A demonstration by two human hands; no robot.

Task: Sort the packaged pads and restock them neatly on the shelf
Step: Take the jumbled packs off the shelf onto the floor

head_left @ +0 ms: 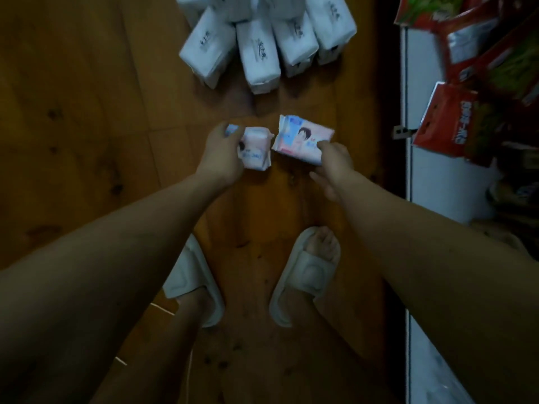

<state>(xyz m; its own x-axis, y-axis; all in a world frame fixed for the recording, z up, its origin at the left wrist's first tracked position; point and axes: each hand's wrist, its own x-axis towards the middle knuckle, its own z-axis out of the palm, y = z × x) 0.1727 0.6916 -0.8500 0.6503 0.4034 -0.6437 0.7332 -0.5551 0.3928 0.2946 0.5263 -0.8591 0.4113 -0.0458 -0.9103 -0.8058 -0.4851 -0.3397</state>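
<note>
Holding a pink pad pack in each hand over the wood floor [87,112]

Our left hand [221,156] grips the small pack [256,153], right hand [332,161] pinches the bigger pack [300,138]; white packs [259,51] ahead, white shelf [420,112] on our right.

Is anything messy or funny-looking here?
Yes. White packs lie jumbled on the wooden floor, not on a shelf. The left hand grips a crumpled pink pack; the right hand pinches another.

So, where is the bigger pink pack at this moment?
In the head view, the bigger pink pack is just right of centre, held by the right hand above the wooden floor, beside the smaller pack.
</note>
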